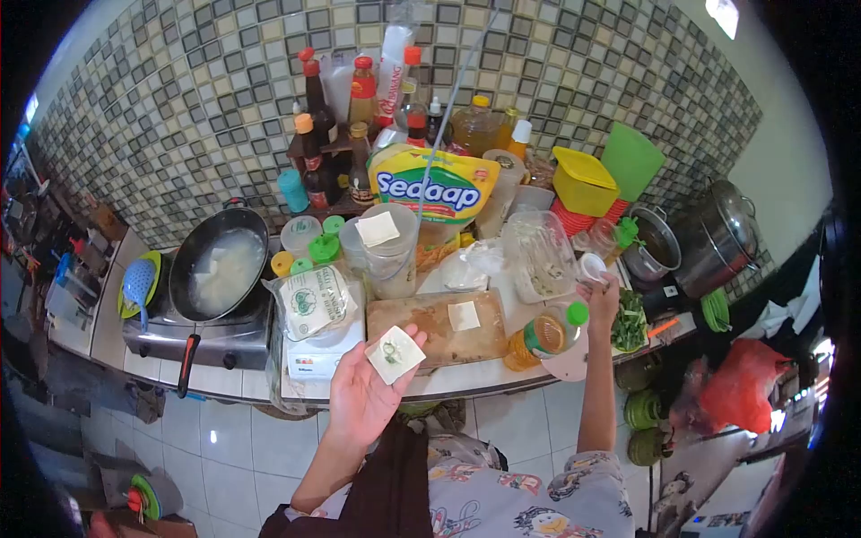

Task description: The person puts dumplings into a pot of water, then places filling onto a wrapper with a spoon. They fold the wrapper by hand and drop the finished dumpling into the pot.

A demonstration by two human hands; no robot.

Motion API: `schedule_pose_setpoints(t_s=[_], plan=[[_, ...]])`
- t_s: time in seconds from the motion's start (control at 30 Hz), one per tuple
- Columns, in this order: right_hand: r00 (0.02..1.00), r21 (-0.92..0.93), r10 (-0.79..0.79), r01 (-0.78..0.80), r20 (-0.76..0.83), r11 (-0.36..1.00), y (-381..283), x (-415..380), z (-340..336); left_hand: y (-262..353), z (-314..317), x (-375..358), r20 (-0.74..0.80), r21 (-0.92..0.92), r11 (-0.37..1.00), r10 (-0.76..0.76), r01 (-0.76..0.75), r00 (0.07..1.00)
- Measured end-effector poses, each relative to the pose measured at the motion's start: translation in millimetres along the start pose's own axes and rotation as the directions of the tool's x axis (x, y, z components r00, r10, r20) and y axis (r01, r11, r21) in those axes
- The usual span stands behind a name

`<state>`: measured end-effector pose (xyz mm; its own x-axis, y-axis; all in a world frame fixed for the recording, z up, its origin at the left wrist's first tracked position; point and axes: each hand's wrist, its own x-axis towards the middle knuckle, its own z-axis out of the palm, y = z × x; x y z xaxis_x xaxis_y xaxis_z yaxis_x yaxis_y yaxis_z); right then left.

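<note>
On the fingers of my left hand [363, 394], palm up, rests a square white wrapper [395, 354] with a small greenish filling in its middle. My right hand [599, 294] is stretched to the right, its fingers closed on a small white cup [592, 266]. Beyond my left hand lies a wooden board [395, 314] with another white square [464, 316] on it. A further white square [378, 229] sits on top of a clear plastic tub [392, 269]. The clear container [541, 255] with bits of filling is left of my right hand.
A black pan [182, 269] with cloudy liquid and white pieces sits on the stove [197, 345] at left. A wrapper packet [314, 300] lies on a white scale [312, 359]. An oil jar [538, 341] stands near the counter edge. Bottles, pots [652, 242] and leafy greens [629, 323] surround the work area.
</note>
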<state>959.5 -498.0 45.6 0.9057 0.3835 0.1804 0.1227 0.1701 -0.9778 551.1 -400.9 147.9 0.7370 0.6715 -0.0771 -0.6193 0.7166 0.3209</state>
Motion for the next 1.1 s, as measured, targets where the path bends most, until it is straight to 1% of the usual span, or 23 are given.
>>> schedule_pose_setpoints(t_s=[0.1, 0.17, 0.23, 0.27, 0.3, 0.33, 0.37, 0.4, 0.43, 0.5, 0.53, 0.57, 0.6, 0.63, 0.67, 0.73, 0.77, 0.83, 0.87, 0.93, 0.97, 1.03, 1.1], plan=[[0.999, -0.023, -0.005, 0.005, 0.037, 1.0, 17, 0, -5, 4, -3, -3, -0.035, -0.021, 1.0, 0.018, -0.019, 0.999], [0.997, -0.314, 0.017, 0.007, 0.075, 0.949, 10, -6, -8, 8, -4, -7, -0.061, -0.043, 0.998, 0.041, -0.043, 0.997], [0.999, -0.557, -0.026, 0.048, 0.048, 0.829, -5, -9, -16, 13, -4, -9, -0.059, -0.079, 0.995, 0.05, -0.055, 0.997], [0.953, -0.798, -0.295, 0.234, 0.074, 0.556, 0, -1, -35, 16, -4, -11, -0.064, -0.081, 0.994, 0.07, -0.075, 0.995], [0.827, -0.927, -0.53, 0.326, 0.186, 0.184, 3, 4, -48, 20, -3, -13, -0.081, -0.085, 0.991, 0.097, -0.104, 0.992], [0.806, -0.899, -0.582, 0.329, 0.108, 0.289, -23, -10, -40, 24, -4, -15, -0.067, -0.104, 0.989, 0.102, -0.108, 0.993], [0.787, -0.86, -0.617, 0.33, 0.022, 0.389, -65, -34, -27, 27, -4, -18, -0.056, -0.123, 0.986, 0.102, -0.108, 0.993], [0.784, -0.749, -0.611, 0.339, -0.109, 0.569, -100, -65, -1, 30, -5, -20, -0.045, -0.122, 0.985, 0.114, -0.119, 0.992], [0.784, -0.602, -0.572, 0.34, -0.243, 0.722, -125, -98, 27, 34, -6, -21, -0.06, -0.122, 0.984, 0.126, -0.133, 0.99], [0.715, -0.4, -0.683, 0.589, -0.147, 0.702, -139, -147, 67, 38, -8, -24, -0.05, -0.124, 0.981, 0.145, -0.15, 0.988], [0.722, -0.401, -0.677, 0.583, -0.142, 0.706, -139, -172, 87, 40, -11, -26, -0.044, -0.112, 0.982, 0.151, -0.155, 0.988], [0.681, -0.374, -0.71, 0.714, 0.178, 0.592, -138, -196, 105, 43, -11, -28, -0.052, -0.112, 0.982, 0.149, -0.154, 0.988], [0.561, -0.292, -0.679, 0.827, 0.473, 0.48, -136, -218, 125, 46, -11, -29, -0.031, -0.078, 0.985, 0.149, -0.151, 0.988], [0.537, -0.202, -0.632, 0.827, 0.559, 0.524, -132, -235, 148, 51, -11, -30, -0.006, -0.043, 0.988, 0.147, -0.147, 0.989], [0.552, -0.042, -0.609, 0.76, 0.569, 0.649, -129, -255, 172, 57, -12, -33, -0.004, -0.038, 0.989, 0.14, -0.141, 0.99], [0.381, 0.156, -0.694, 0.801, 0.612, 0.577, -121, -272, 207, 71, -14, -39, 0.061, 0.061, 0.985, 0.159, -0.162, 0.985], [0.386, 0.153, -0.695, 0.801, 0.606, 0.578, -121, -281, 218, 80, -14, -42, 0.063, 0.067, 0.985, 0.153, -0.157, 0.986], [0.402, 0.157, -0.699, 0.792, 0.591, 0.589, -122, -297, 238, 97, -17, -50, 0.083, 0.216, 0.952, 0.204, -0.218, 0.975], [0.407, 0.154, -0.697, 0.791, 0.59, 0.592, -123, -303, 246, 106, -19, -53, 0.082, 0.218, 0.953, 0.2, -0.213, 0.976], [0.377, 0.155, -0.705, 0.81, 0.601, 0.565, -127, -312, 263, 125, -25, -60, 0.104, 0.285, 0.929, 0.214, -0.235, 0.971], [0.383, 0.148, -0.701, 0.808, 0.602, 0.57, -128, -317, 272, 132, -27, -64, 0.1, 0.285, 0.931, 0.208, -0.228, 0.973], [0.304, 0.157, -0.76, 0.871, 0.574, 0.466, -130, -326, 287, 144, -30, -70, 0.058, 0.369, 0.897, 0.239, -0.243, 0.969], [0.304, 0.141, -0.769, 0.881, 0.562, 0.452, -133, -335, 302, 157, -39, -76, 0.061, 0.36, 0.904, 0.223, -0.229, 0.973]])
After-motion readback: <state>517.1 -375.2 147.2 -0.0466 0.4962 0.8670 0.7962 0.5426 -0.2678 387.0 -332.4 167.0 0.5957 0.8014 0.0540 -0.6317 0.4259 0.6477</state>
